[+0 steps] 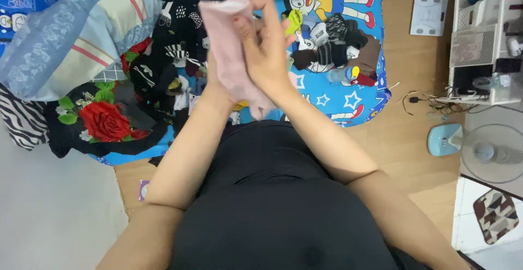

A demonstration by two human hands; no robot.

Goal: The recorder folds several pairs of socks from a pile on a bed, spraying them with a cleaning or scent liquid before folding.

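Observation:
Both my hands are raised together over a blue cartoon-print mattress. My right hand is closed over a small pale pink cloth, which hangs down between the palms. My left hand is mostly hidden behind that cloth and seems to grip it from the other side. Below the hands lie a pile of dark patterned clothes and a heap of small socks, one of them yellow-green.
A striped blanket and a black cloth with a red rose lie at the left. On the wooden floor at the right stand a white scale, a white shelf unit, tangled cables and a blue fan.

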